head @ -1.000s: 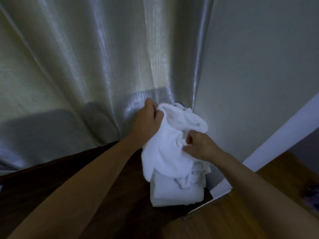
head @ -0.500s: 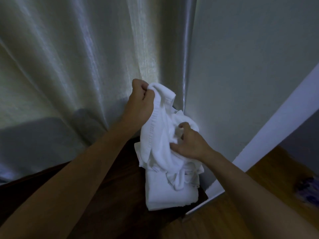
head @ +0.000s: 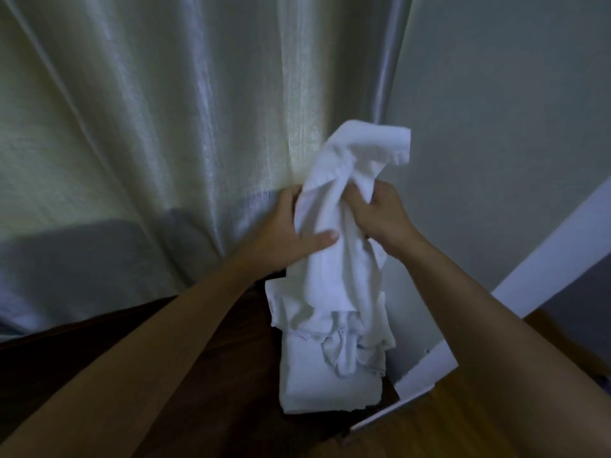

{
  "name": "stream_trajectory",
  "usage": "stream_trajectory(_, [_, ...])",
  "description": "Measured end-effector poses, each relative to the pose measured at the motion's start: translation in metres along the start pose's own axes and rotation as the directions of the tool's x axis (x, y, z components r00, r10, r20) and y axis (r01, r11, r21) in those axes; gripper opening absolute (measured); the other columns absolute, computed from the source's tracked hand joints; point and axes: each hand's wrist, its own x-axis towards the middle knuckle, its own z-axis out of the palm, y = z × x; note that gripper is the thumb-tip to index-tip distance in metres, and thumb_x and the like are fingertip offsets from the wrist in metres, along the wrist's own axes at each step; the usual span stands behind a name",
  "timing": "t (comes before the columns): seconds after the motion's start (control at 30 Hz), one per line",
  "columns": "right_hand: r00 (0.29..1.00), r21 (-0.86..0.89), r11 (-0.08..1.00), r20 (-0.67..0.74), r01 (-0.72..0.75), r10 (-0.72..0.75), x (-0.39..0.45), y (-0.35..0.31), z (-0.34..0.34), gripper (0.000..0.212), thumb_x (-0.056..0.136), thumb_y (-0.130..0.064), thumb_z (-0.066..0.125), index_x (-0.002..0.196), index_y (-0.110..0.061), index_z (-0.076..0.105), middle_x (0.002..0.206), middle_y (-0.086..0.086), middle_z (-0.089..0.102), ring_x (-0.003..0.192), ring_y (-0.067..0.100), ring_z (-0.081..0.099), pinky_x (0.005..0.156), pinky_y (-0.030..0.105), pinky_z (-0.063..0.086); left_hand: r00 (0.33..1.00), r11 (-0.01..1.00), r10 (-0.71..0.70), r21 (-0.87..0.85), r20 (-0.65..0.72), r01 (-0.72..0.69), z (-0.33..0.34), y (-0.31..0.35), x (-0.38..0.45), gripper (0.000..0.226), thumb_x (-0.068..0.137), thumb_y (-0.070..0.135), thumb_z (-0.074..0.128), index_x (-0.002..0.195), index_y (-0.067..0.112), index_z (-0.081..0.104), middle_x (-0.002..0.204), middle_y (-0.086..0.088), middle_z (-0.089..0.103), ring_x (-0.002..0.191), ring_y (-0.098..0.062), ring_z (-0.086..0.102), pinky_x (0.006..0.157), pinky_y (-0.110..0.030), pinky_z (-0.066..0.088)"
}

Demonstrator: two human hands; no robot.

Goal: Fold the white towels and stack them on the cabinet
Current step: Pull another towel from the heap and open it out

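Towel (head: 334, 259) position: raised above the dark wooden cabinet (head: 205, 375), bunched between both hands. Left hand (head: 291, 236) holds it from the left side, thumb pressed flat across the cloth; its fingers are hidden behind the fabric. Right hand (head: 377, 213) grips it from the right, fingers (head: 355, 201) curled into the folds. Cloth is white, crumpled, one hemmed corner standing up above the hands. Lower end hangs onto the stack of folded towels (head: 327, 381) at the cabinet's right edge, beside the wall (head: 496, 127).
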Motion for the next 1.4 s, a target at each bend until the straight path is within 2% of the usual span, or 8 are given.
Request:
stream_trajectory(0.17, [0.993, 0.107, 0.994, -0.114, 0.026, -0.013, 0.019, -0.047, 0.001, 0.041, 0.093, -0.045, 0.058, 0.081, -0.007, 0.065, 0.071, 0.005, 0.07, 0.068, 0.014, 0.071, 0.058, 0.038, 0.055, 0.969, 0.975, -0.224, 0.01, 0.104, 0.224, 0.021, -0.031, -0.026, 0.108, 0.06, 0.055, 0.094, 0.148, 0.033, 0.034, 0.142, 0.016, 0.054, 0.128, -0.002, 0.056, 0.106, -0.038, 0.051])
stream_trajectory(0.3, [0.994, 0.094, 0.994, -0.104, 0.052, -0.042, 0.023, -0.073, 0.008, 0.052, 0.095, -0.042, 0.058, 0.083, 0.008, 0.064, 0.076, 0.025, 0.066, 0.066, 0.023, 0.07, 0.053, 0.038, 0.05, 0.98, 0.977, -0.199, -0.081, -0.022, 0.197, 0.044, -0.024, -0.026, 0.047, 0.089, 0.035, 0.077, 0.132, 0.021, 0.062, 0.12, 0.003, 0.073, 0.11, -0.011, 0.07, 0.093, -0.037, 0.058])
stream_trajectory(0.5, [1.0, 0.069, 0.997, -0.009, -0.025, 0.025, 0.015, -0.069, -0.007, 0.033, 0.092, -0.042, 0.066, 0.086, -0.011, 0.072, 0.079, 0.011, 0.074, 0.066, 0.015, 0.073, 0.052, 0.031, 0.058, 0.964, 0.956, -0.233, -0.213, -0.13, 0.203, 0.028, -0.002, -0.011, 0.025, 0.102, 0.028, 0.058, 0.123, 0.017, 0.068, 0.109, -0.007, 0.076, 0.088, -0.026, 0.076, 0.069, -0.046, 0.064])
stream_trajectory(0.73, [0.962, 0.118, 0.96, 0.137, -0.253, 0.236, -0.005, -0.045, -0.033, 0.03, 0.094, -0.051, 0.063, 0.091, -0.022, 0.07, 0.067, -0.006, 0.067, 0.045, 0.006, 0.057, 0.05, 0.03, 0.052, 0.964, 0.923, -0.17, -0.376, -0.206, 0.083, 0.01, 0.03, 0.009, 0.015, 0.098, 0.027, 0.061, 0.103, 0.025, 0.075, 0.1, -0.004, 0.078, 0.096, -0.025, 0.074, 0.071, -0.04, 0.061])
stream_trajectory(0.83, [0.845, 0.27, 0.826, 0.374, -0.494, 0.382, -0.014, -0.038, -0.046, 0.052, 0.091, -0.068, 0.055, 0.112, -0.022, 0.067, 0.086, 0.003, 0.069, 0.045, 0.015, 0.046, 0.057, 0.04, 0.054, 0.965, 0.91, -0.168, -0.407, -0.2, 0.075, 0.01, 0.047, 0.02, 0.015, 0.093, 0.03, 0.062, 0.088, 0.028, 0.076, 0.081, -0.001, 0.076, 0.081, -0.019, 0.074, 0.065, -0.036, 0.057])
stream_trajectory(1.0, [0.8, 0.286, 0.789, 0.459, -0.544, 0.386, -0.03, -0.035, -0.045, 0.097, 0.079, -0.09, 0.033, 0.141, -0.017, 0.053, 0.123, 0.023, 0.062, 0.052, 0.026, 0.062, 0.06, 0.045, 0.056, 0.989, 0.882, -0.113, -0.467, -0.095, 0.055, 0.027, 0.063, 0.031, 0.015, 0.093, 0.028, 0.063, 0.085, 0.026, 0.075, 0.074, 0.004, 0.073, 0.074, -0.011, 0.071, 0.063, -0.031, 0.053])
stream_trajectory(1.27, [0.858, 0.353, 0.782, 0.226, -0.513, 0.461, -0.016, -0.049, -0.041, 0.085, 0.097, -0.074, 0.03, 0.107, 0.003, 0.063, 0.072, 0.024, 0.064, 0.055, 0.029, 0.063, 0.058, 0.04, 0.056, 0.985, 0.905, -0.106, -0.425, -0.136, 0.039, 0.034, 0.049, 0.021, 0.048, 0.09, 0.045, 0.071, 0.132, 0.025, 0.062, 0.122, -0.004, 0.073, 0.114, -0.024, 0.069, 0.095, -0.049, 0.057])
stream_trajectory(1.4, [0.902, 0.327, 0.842, 0.199, -0.429, 0.383, -0.003, -0.074, -0.044, 0.062, 0.099, -0.065, 0.039, 0.114, -0.008, 0.059, 0.087, 0.015, 0.065, 0.07, 0.03, 0.065, 0.066, 0.045, 0.057, 0.979, 0.892, -0.191, -0.428, -0.067, 0.145, 0.041, 0.029, 0.002, 0.048, 0.097, 0.051, 0.056, 0.139, 0.028, 0.053, 0.127, 0.002, 0.07, 0.117, -0.018, 0.067, 0.097, -0.041, 0.057])
